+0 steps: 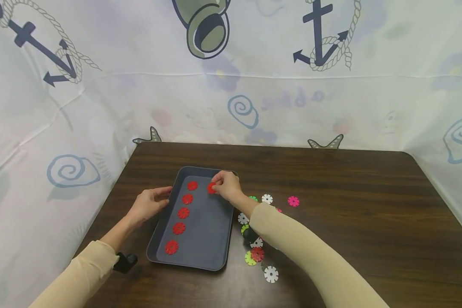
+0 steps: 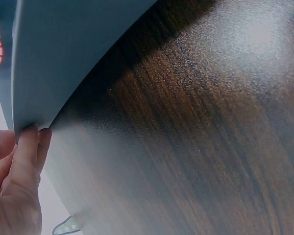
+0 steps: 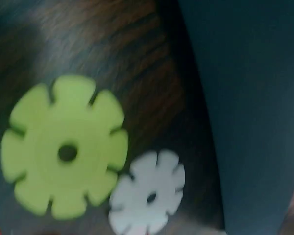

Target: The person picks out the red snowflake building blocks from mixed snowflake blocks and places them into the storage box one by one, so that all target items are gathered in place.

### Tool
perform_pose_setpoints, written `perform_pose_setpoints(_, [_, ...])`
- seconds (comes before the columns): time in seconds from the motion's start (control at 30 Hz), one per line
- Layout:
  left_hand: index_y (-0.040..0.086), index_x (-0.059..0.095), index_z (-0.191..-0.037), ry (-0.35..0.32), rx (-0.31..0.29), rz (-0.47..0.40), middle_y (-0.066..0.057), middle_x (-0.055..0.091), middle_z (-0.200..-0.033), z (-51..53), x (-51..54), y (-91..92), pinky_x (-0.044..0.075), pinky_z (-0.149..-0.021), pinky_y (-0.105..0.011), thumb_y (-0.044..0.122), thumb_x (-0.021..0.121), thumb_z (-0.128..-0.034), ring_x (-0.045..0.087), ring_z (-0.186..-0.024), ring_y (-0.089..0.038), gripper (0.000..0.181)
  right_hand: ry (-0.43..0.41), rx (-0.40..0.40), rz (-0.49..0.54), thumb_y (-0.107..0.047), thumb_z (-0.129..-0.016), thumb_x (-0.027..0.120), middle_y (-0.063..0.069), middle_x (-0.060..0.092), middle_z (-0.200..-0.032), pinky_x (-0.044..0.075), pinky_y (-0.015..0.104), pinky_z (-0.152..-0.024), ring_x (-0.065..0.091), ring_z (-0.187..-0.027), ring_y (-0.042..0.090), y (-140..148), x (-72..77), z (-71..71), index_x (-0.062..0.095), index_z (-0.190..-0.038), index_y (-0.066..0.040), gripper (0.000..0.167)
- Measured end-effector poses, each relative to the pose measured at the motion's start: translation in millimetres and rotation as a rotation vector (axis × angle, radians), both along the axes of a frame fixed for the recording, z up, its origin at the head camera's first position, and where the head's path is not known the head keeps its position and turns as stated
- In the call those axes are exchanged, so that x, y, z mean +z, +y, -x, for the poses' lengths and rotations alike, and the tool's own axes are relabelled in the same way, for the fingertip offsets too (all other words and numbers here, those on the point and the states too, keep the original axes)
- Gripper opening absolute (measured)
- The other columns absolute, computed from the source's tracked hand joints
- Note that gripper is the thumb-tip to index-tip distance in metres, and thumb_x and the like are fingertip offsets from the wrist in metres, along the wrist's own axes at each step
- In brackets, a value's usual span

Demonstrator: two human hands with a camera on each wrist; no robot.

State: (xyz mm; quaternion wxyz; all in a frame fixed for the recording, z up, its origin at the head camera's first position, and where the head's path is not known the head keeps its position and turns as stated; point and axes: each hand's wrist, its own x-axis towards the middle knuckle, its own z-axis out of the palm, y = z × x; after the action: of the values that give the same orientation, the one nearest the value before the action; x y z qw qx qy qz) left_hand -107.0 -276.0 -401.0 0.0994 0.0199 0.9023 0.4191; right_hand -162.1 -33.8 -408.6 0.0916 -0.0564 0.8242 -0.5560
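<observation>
A dark grey tray (image 1: 205, 252) lies on the brown table, with a column of several red notched discs (image 1: 183, 213) along its left side. My left hand (image 1: 148, 203) holds the tray's left rim near the far end; the left wrist view shows the fingers (image 2: 25, 156) against the outer wall. Near the tray's far right corner, my right hand (image 1: 228, 186) pinches another red notched disc (image 1: 211, 188) between thumb and fingers, low over the tray floor. In the right wrist view that hand is mostly out of frame.
Loose notched discs lie right of the tray, partly under the right forearm: white (image 1: 271, 274), yellow-green (image 3: 63, 152), red (image 1: 257, 254) and pink (image 1: 293, 201). The brown table (image 1: 350, 192) extends right. A patterned cloth (image 1: 273, 98) hangs behind it.
</observation>
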Motion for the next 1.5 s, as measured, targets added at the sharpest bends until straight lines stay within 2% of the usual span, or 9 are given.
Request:
perform_pose_setpoints(0.13, [-0.006, 0.046, -0.135, -0.003, 0.002, 0.004, -0.028, 0.053, -0.129, 0.7, 1.7, 1.7, 0.055, -0.080, -0.038, 0.002, 0.055, -0.0907, 0.057, -0.112, -0.038, 0.046, -0.047, -0.074, 0.055, 0.010, -0.079, 0.067, 0.008, 0.061, -0.072, 0.056, 0.023, -0.060, 0.055, -0.059, 0.009, -9.1, -5.1, 2.5, 0.066, -0.091, 0.006, 0.013])
perform_pose_setpoints(0.33, [-0.006, 0.046, -0.135, -0.008, 0.000, 0.011, -0.028, 0.054, -0.128, 1.3, 2.6, 3.7, 0.055, -0.080, -0.038, 0.003, 0.056, -0.0909, 0.058, -0.112, -0.038, 0.046, -0.175, -0.224, 0.185, 0.015, -0.077, 0.065, 0.003, 0.052, -0.067, 0.058, 0.030, -0.065, 0.052, -0.052, 0.007, -17.6, -10.1, 7.0, 0.065, -0.093, 0.009, 0.018])
perform_pose_setpoints(0.47, [-0.006, 0.045, -0.135, -0.005, -0.008, 0.004, -0.028, 0.054, -0.128, 1.7, 2.9, 5.0, 0.055, -0.080, -0.038, 0.003, 0.056, -0.0909, 0.058, -0.112, -0.038, 0.046, -0.245, -0.301, 0.242, 0.016, -0.078, 0.063, 0.004, 0.053, -0.067, 0.057, 0.028, -0.065, 0.056, -0.056, 0.010, -19.2, -12.3, 9.3, 0.065, -0.094, 0.008, 0.019])
perform_pose_setpoints(0.7, [-0.007, 0.046, -0.134, -0.006, -0.007, 0.001, -0.027, 0.053, -0.130, 2.6, 3.1, 4.0, 0.055, -0.080, -0.037, 0.003, 0.056, -0.0907, 0.058, -0.112, -0.037, 0.046, -0.304, -0.384, 0.289, 0.017, -0.077, 0.060, 0.004, 0.057, -0.071, 0.054, 0.020, -0.058, 0.062, -0.064, 0.013, -22.2, -14.7, 13.9, 0.067, -0.095, 0.005, 0.023])
perform_pose_setpoints(1.03, [-0.007, 0.046, -0.134, -0.002, -0.005, -0.002, -0.028, 0.053, -0.129, 1.6, 3.8, 2.4, 0.055, -0.081, -0.038, 0.002, 0.056, -0.0907, 0.057, -0.113, -0.039, 0.045, -0.320, -0.446, 0.245, 0.017, -0.075, 0.059, 0.002, 0.057, -0.071, 0.047, 0.014, -0.048, 0.052, -0.054, 0.008, -27.4, -12.1, 17.6, 0.068, -0.091, 0.002, 0.023])
perform_pose_setpoints(1.33, [-0.006, 0.048, -0.133, 0.010, -0.003, -0.010, -0.028, 0.054, -0.128, 1.3, 0.1, -0.8, 0.056, -0.078, -0.033, 0.001, 0.056, -0.0899, 0.058, -0.111, -0.038, 0.044, -0.310, -0.431, 0.225, 0.017, -0.077, 0.056, 0.013, 0.063, -0.096, 0.050, 0.018, -0.051, 0.051, -0.053, 0.009, -27.9, -11.7, 17.0, 0.069, -0.092, 0.001, 0.025])
perform_pose_setpoints(1.5, [-0.006, 0.048, -0.133, 0.014, -0.002, 0.006, -0.028, 0.054, -0.128, -0.1, 0.5, -1.3, 0.055, -0.078, -0.032, 0.002, 0.056, -0.0903, 0.058, -0.111, -0.037, 0.044, -0.308, -0.422, 0.231, 0.017, -0.076, 0.056, 0.012, 0.064, -0.094, 0.047, 0.015, -0.049, 0.052, -0.054, 0.009, -28.9, -13.5, 16.8, 0.069, -0.094, 0.002, 0.027])
